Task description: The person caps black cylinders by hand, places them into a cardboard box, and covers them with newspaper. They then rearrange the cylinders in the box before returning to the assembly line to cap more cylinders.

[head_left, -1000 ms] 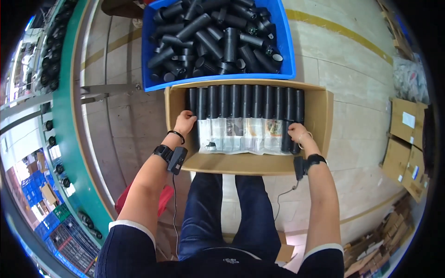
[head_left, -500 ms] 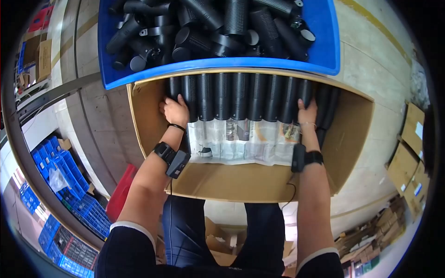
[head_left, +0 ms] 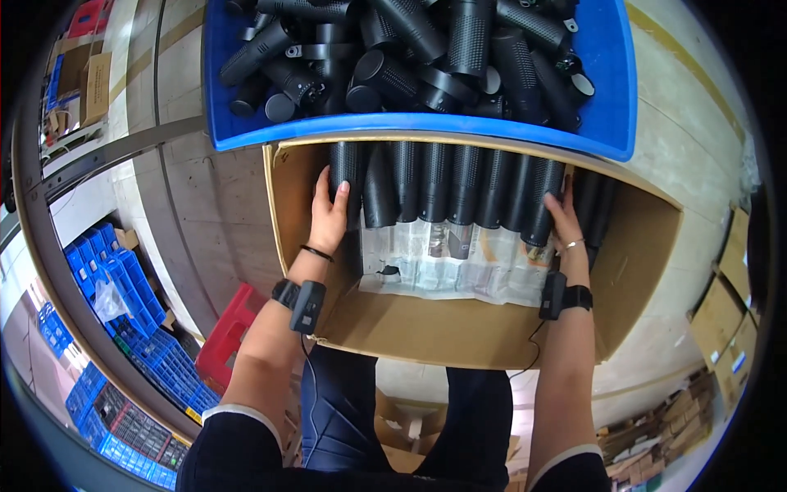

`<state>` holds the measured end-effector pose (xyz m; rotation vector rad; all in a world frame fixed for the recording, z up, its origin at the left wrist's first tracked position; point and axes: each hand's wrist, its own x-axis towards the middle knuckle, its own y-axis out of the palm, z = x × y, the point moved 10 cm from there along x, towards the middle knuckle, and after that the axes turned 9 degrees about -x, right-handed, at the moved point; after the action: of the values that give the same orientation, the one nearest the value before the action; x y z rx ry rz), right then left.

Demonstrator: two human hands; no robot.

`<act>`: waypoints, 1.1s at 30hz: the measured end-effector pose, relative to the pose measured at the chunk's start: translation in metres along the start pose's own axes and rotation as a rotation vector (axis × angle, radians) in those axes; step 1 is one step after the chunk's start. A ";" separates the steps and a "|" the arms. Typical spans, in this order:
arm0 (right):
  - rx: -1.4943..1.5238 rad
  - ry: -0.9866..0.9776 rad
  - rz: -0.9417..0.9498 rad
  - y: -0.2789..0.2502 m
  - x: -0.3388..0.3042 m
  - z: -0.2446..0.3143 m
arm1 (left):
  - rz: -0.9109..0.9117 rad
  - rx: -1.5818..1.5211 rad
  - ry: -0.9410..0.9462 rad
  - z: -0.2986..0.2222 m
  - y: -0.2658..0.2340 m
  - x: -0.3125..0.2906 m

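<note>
A row of black perforated cylinders [head_left: 434, 182] lies side by side across the far part of an open cardboard box [head_left: 410, 336]. My left hand [head_left: 329, 215] is closed around the leftmost black cylinder [head_left: 348, 168], which sits higher than its neighbour. At the row's other end, my right hand [head_left: 566, 220] grips the last cylinder [head_left: 544, 197], its thumb on the near side; the other fingers are partly hidden. That cylinder leans and reaches nearer to me than the rest. Printed paper sheeting [head_left: 451, 261] lies below the row.
Beyond the box stands a blue bin [head_left: 426, 125] heaped with more black cylinders [head_left: 471, 49]. Darker cylinders [head_left: 592, 201] lie right of my right hand. A red plastic crate [head_left: 229, 338] and blue crates [head_left: 127, 287] are at the left, flattened cardboard [head_left: 725, 303] at the right.
Both end cylinders have shifted in my hands; the left one has come up and the right one has slid toward me. The row looks less even. The whole view has moved slightly.
</note>
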<state>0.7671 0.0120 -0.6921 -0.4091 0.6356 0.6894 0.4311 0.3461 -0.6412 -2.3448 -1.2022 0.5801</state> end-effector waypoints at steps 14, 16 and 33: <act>-0.181 -0.024 0.052 0.045 -0.004 0.031 | 0.294 -1.380 -0.790 0.015 0.062 -0.017; -0.132 -0.005 0.073 0.053 -0.006 0.026 | 0.399 -1.336 -0.578 -0.011 0.064 -0.013; 0.244 0.020 0.208 0.053 -0.009 0.019 | 0.263 -1.001 -0.193 -0.083 0.105 0.000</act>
<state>0.7326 0.0552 -0.6797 -0.1254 0.7785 0.7946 0.5442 0.2748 -0.6321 -3.3770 -1.5083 0.3070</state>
